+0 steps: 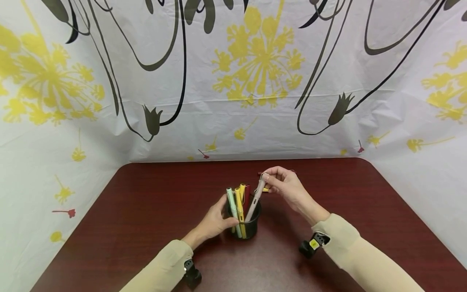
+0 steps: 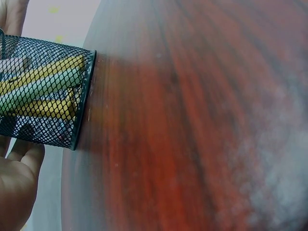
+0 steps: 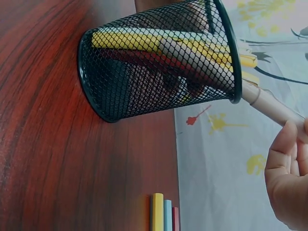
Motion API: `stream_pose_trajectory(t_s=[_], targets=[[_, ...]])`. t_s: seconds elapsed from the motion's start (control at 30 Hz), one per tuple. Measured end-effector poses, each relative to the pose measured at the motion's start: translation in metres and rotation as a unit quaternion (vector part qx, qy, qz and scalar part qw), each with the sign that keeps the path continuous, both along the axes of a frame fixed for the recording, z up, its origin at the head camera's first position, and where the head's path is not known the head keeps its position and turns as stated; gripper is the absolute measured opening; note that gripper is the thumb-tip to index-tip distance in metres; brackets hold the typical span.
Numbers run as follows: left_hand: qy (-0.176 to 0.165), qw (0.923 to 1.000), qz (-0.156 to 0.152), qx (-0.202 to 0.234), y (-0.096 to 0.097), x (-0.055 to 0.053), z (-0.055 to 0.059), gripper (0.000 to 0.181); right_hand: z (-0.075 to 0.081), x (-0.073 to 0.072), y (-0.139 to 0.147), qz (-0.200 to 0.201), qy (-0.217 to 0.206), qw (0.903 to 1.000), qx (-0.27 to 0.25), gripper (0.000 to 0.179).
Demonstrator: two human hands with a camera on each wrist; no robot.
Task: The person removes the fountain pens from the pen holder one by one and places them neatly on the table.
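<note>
A black mesh pen cup (image 1: 251, 232) stands upright on the table, steadied by my left hand (image 1: 213, 224), whose thumb lies at the near side while the fingers reach round the far side. My right hand (image 1: 288, 190) pinches the upper end of a pale pinkish-grey pen (image 1: 256, 198). That pen leans to the right, its lower part inside the cup. Also in the cup are a mint-green pen (image 1: 231, 202), yellow pens (image 1: 238, 205) and a dark red pen (image 1: 246, 195). In the right wrist view the grey pen (image 3: 274, 108) sticks out past the cup's rim.
Behind the right hand, several thin coloured sticks lie on the dark red wooden table (image 1: 164, 194); yellow (image 3: 157, 211), blue (image 3: 167, 214) and red (image 3: 175, 219) ones show in the right wrist view. A white patterned cloth (image 1: 204, 89) hangs behind the table.
</note>
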State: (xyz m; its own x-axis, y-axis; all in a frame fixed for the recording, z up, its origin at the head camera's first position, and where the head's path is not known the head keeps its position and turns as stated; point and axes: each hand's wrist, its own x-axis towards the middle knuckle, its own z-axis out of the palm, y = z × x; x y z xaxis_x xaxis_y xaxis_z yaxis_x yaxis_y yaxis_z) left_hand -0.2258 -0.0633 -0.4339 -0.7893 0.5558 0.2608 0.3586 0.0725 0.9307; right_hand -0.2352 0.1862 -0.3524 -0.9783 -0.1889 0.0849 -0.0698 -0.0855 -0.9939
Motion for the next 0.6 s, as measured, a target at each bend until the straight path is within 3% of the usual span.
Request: stream_pose_trajectory(t_s=[0.37,0.6], targets=[[0.003,1.0000,-0.004,0.008,0.000,0.000,0.000,0.101,0.001,0.004,0.015,-0.040,-0.027,0.9932,-0.106,0.003],[0.003,0.9998,-0.007,0.019,0.000,-0.001,-0.002,0.099,-0.001,0.005,0.026,-0.077,-0.047,0.9827,-0.162,0.005]])
